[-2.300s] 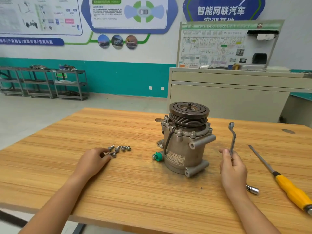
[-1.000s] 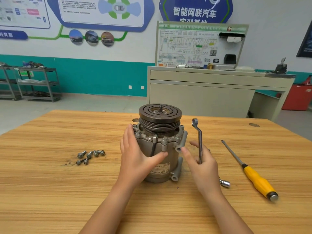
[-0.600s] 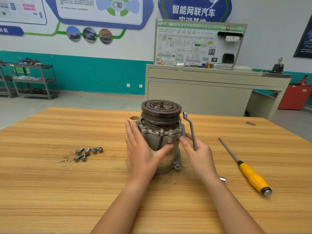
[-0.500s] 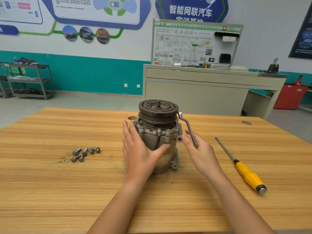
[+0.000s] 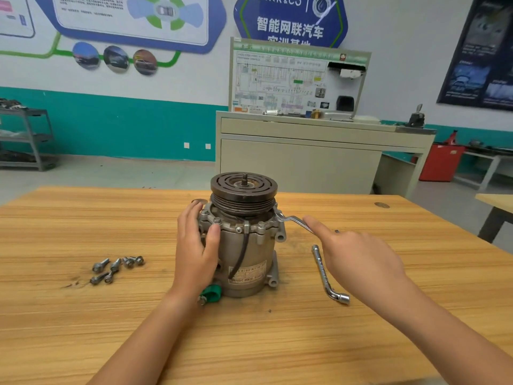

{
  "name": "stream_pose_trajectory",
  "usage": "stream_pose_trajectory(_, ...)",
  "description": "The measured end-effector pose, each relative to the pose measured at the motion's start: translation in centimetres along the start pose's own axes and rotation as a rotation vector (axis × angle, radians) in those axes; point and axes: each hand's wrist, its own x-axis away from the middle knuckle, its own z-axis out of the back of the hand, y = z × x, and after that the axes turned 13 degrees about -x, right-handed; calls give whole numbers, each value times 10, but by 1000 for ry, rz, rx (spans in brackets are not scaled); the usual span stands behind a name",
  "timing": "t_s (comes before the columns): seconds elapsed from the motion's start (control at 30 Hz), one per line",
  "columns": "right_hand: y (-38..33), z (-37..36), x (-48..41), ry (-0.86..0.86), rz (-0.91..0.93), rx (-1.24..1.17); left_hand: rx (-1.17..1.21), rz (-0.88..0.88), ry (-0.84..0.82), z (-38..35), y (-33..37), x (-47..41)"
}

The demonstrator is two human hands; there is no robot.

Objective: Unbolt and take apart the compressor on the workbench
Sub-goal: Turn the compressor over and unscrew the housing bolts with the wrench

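I had the left hand (image 5: 194, 254) gripping the compressor (image 5: 249, 259). The right hand's (image 5: 358, 257) fingers (image 5: 315, 224) held the wrench (image 5: 294, 220), handle running rightward from its rim.

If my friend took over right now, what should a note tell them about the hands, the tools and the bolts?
Left hand grips the grey metal compressor, upright on the wooden workbench.
Right hand holds the bent silver ring spanner, its end at the compressor's upper right.
Done: loose silver bolts lie left of the compressor.
Left: rim bolts still in place. L-shaped socket wrench lies spare on the right.
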Motion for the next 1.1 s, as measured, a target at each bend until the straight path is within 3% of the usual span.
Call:
stream_pose_trajectory(0.37, -21, 40, -19, -189, 174, 313, 30, -20, 6, -9, 6, 28)
stream_pose_trajectory(0.8, 21, 31, -45, -143, 384, 233, 37, -18, 25, -10, 4, 18)
stream_pose_trajectory(1.1, 45, -16, -107, -22, 515, 274, 15, -48, 49, -10, 0, 16)
